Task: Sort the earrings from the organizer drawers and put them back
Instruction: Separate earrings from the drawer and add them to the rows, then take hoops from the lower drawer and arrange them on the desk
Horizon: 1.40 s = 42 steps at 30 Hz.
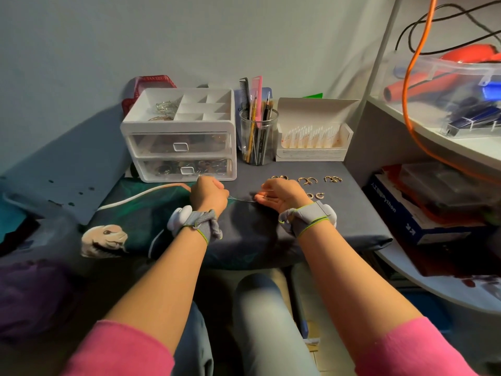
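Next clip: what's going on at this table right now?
A person sits at a grey-covered table, sorting jewellery. The left hand and right hand each pinch an end of a thin silvery strand stretched between them, low over the cloth. Several pairs of hoop earrings lie set out to the right. The white organizer stands behind the hands, both drawers shut, with jewellery visible inside.

A white organizer (179, 137) stands with both clear drawers closed and jewellery heaped in the left compartment of its top tray. Just in front of it, the left hand (207, 194) and right hand (282, 194) pinch a thin strand (241, 200) stretched between them. Hoop earrings (307, 181) lie in pairs to its front right, on grey cloth (339, 213).
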{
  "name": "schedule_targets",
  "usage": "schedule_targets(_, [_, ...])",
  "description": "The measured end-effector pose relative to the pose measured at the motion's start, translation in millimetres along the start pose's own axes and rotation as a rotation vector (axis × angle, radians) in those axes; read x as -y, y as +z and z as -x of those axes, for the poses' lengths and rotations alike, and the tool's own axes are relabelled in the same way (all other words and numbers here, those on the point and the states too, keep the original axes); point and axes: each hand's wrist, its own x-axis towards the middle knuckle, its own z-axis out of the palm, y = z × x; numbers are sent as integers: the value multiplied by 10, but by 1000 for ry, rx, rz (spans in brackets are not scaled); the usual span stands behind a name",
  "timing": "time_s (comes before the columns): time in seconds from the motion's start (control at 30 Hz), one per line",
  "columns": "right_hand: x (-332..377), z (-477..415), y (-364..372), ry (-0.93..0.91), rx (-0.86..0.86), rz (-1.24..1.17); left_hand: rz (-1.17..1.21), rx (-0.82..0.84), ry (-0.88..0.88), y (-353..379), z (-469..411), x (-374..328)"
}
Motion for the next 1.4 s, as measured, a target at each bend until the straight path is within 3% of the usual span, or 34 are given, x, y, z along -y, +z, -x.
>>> schedule_targets(0.3, [-3, -72, -57, -44, -26, -25, -161, -37, 26, -27, 27, 8])
schedule_targets(0.73, [-50, -131, 15, -134, -156, -202, -141, -64, -1, -109, -8, 54])
schedule_targets(1.27, [-111, 12, 860, -128, 111, -149, -12, -138, -14, -620, -257, 176])
schedule_targets(1.4, [-213, -70, 1060, -185, 93, -27, 41, -115, -5, -656, -360, 220])
